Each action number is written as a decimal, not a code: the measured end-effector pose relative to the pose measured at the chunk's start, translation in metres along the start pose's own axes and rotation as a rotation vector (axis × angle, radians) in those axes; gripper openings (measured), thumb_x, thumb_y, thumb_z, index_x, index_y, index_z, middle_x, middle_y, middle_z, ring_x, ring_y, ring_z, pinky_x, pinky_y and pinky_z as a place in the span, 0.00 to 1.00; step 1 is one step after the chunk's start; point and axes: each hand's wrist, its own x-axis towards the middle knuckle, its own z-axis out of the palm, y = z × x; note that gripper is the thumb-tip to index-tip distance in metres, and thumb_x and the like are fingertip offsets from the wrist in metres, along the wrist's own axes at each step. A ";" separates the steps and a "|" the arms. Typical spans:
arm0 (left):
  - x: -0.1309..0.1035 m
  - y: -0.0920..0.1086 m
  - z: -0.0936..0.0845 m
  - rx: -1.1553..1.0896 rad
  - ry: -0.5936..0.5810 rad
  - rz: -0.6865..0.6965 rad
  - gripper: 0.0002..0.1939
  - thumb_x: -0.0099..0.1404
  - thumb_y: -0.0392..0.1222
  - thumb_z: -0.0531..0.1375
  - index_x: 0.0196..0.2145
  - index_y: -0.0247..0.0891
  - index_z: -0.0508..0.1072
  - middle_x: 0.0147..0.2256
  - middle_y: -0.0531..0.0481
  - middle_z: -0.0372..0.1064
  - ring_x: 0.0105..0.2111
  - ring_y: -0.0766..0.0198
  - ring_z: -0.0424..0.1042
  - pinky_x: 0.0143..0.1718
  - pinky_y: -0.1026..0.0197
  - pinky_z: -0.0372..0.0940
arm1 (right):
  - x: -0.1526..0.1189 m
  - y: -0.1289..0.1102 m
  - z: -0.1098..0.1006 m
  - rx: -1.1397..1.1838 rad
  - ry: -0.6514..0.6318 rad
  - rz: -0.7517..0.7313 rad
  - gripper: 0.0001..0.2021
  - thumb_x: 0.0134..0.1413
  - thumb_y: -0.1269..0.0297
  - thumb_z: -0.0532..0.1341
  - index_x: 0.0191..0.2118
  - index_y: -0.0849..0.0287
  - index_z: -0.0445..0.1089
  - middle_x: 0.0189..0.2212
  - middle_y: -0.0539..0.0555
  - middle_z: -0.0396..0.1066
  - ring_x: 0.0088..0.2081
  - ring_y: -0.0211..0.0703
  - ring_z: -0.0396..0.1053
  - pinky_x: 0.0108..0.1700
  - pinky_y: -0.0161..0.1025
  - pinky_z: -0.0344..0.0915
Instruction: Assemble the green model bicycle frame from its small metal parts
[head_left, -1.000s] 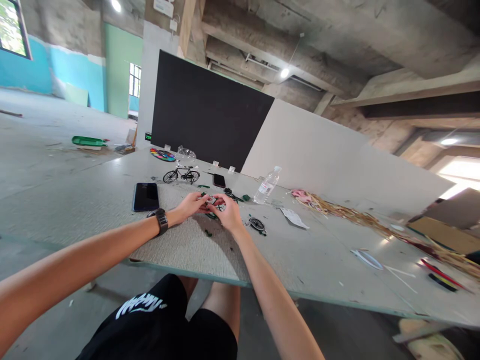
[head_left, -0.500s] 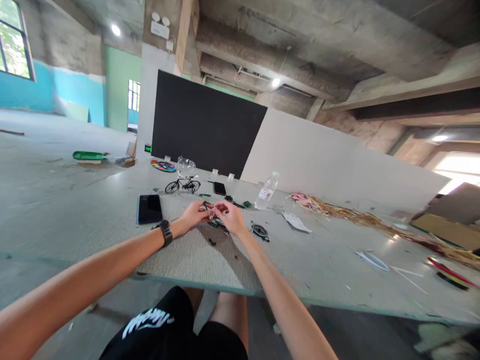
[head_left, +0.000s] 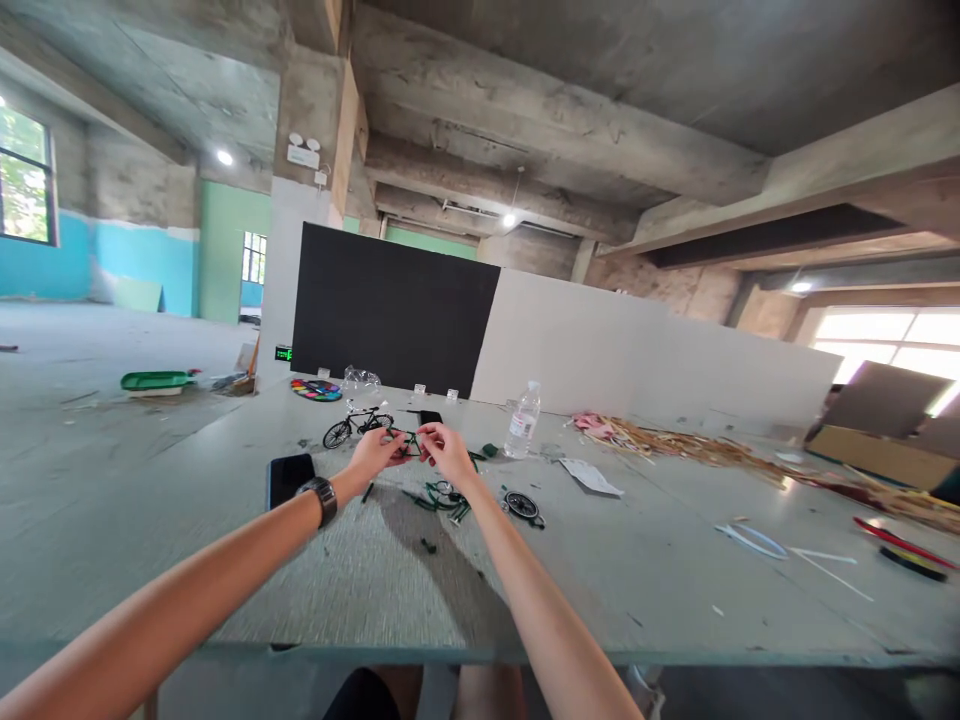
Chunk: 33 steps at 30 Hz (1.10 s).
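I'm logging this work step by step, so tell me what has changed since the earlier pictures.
The left hand and right hand have moved forward, uncovering more of the loose green parts. The pale piece between them no longer shows there; a thin green part is now seen in the left hand, the right at its end. The black bicycle, bottle and loose wheel stayed put.

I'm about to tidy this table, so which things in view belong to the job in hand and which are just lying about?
Likely part of the job:
green frame piece in the left hand
loose green parts
loose wheel
small black bicycle, perhaps

Apparently just lying about:
plastic bottle
paint palette
phone near the left wrist
straw-like strands
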 end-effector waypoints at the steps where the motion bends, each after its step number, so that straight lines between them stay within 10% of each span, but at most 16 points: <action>1: 0.002 0.000 -0.003 0.002 0.007 -0.001 0.07 0.62 0.37 0.70 0.32 0.32 0.75 0.28 0.45 0.79 0.27 0.60 0.79 0.39 0.56 0.77 | 0.000 0.002 0.005 0.008 0.001 0.009 0.14 0.62 0.52 0.60 0.42 0.58 0.74 0.26 0.51 0.74 0.24 0.40 0.71 0.24 0.34 0.62; 12: 0.000 -0.023 -0.022 -0.040 0.007 -0.033 0.09 0.62 0.38 0.70 0.33 0.31 0.74 0.30 0.43 0.80 0.29 0.59 0.81 0.42 0.55 0.77 | -0.027 0.019 0.030 0.106 0.047 0.115 0.21 0.53 0.45 0.68 0.42 0.59 0.76 0.32 0.57 0.81 0.31 0.49 0.80 0.36 0.44 0.77; 33: -0.013 -0.023 -0.019 -0.074 -0.042 -0.103 0.09 0.64 0.36 0.69 0.28 0.32 0.73 0.29 0.43 0.81 0.30 0.57 0.82 0.46 0.53 0.76 | -0.041 -0.005 0.030 -0.168 0.141 0.024 0.09 0.56 0.60 0.67 0.39 0.57 0.82 0.36 0.55 0.83 0.37 0.48 0.80 0.43 0.41 0.73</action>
